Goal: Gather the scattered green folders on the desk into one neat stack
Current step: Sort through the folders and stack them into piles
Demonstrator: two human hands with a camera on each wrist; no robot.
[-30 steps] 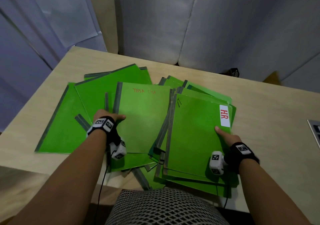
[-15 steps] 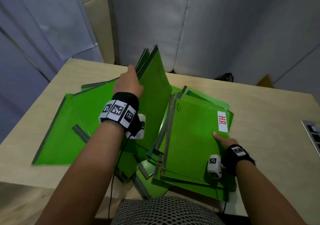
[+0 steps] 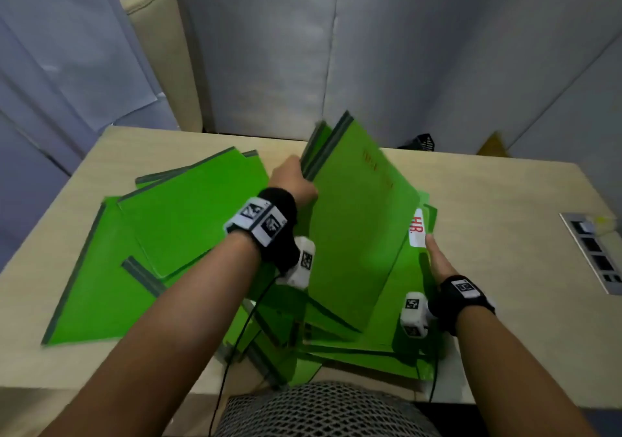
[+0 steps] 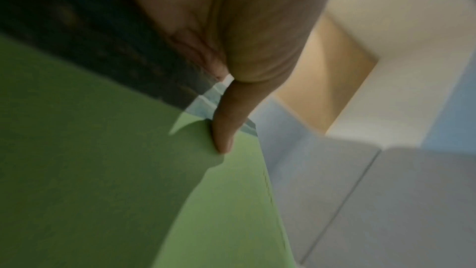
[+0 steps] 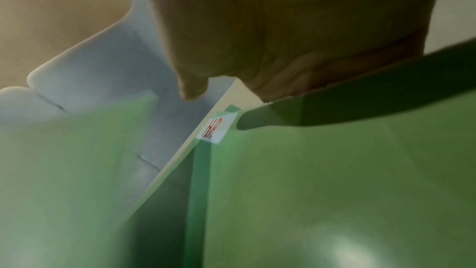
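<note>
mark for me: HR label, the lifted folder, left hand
HR label (image 3: 417, 229), head view, on the white sticker by the red letters.
lifted folder (image 3: 353, 234), head view, on the middle of its tilted green cover.
left hand (image 3: 292, 184), head view, on the back of the hand gripping the folder's spine edge.

Since a second ago: left hand (image 3: 292, 184) up off the worktop (image 3: 488, 208), now gripping the spine edge of the lifted folders (image 3: 353, 234), swung from flat to steeply tilted and carried rightward over the right-hand pile (image 3: 404, 305), covering most of it, hiding part of the HR label (image 3: 417, 229). Right hand (image 3: 441, 263) slid farther along the pile's edge, fingers reaching the label.
</note>
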